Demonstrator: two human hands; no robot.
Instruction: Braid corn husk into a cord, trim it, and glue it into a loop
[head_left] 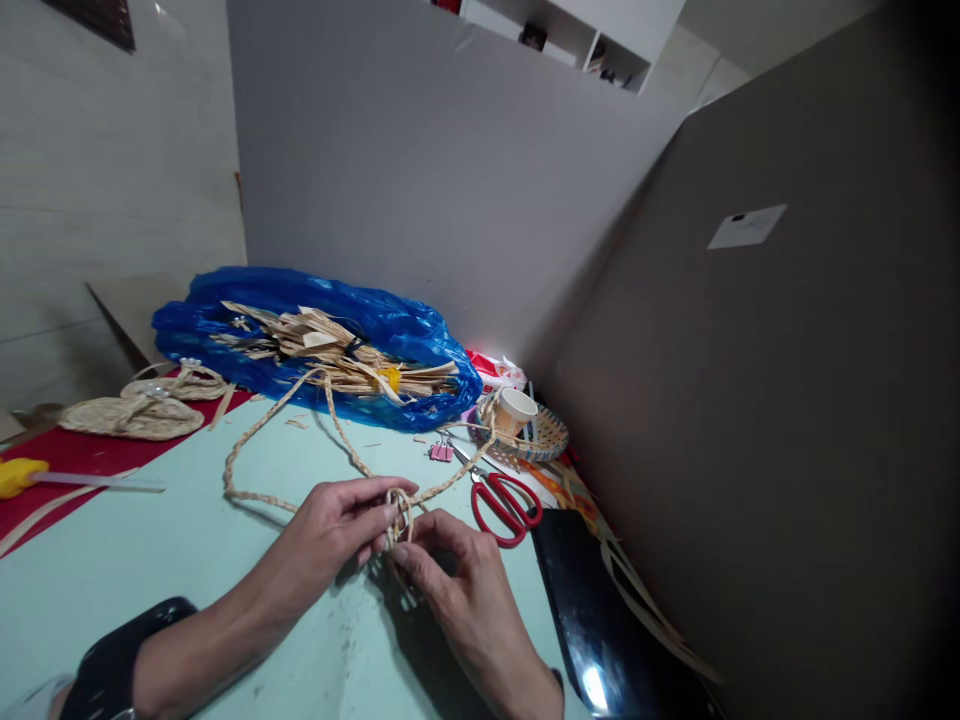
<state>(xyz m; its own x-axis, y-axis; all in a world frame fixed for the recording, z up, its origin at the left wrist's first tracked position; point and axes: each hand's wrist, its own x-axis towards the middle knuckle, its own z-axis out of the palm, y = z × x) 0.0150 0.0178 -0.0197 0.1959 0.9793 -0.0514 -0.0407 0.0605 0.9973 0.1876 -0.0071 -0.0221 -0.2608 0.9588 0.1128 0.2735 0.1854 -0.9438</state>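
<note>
My left hand (pixel 346 518) pinches a small knotted bundle of straw strands, part of a braided straw cord (pixel 337 425), between thumb and fingers. From the other side my right hand (pixel 457 570) closes thumb and forefinger on the same strands, just below the knot. The braid loops out over the pale green tabletop (pixel 300 640), up to the straw bundle at the back and right toward a shallow basket. How the strands cross between my fingertips is partly hidden.
A blue plastic bag (pixel 412 345) holds dry straw (pixel 322 345). Red-handled scissors (pixel 504 508), a pink binder clip (pixel 441 453), a paper cup (pixel 516 410), a woven basket (pixel 551 435) and a black glossy panel (pixel 600 610) lie right. Woven slippers (pixel 135 415) and a yellow-handled tool (pixel 22 477) lie left.
</note>
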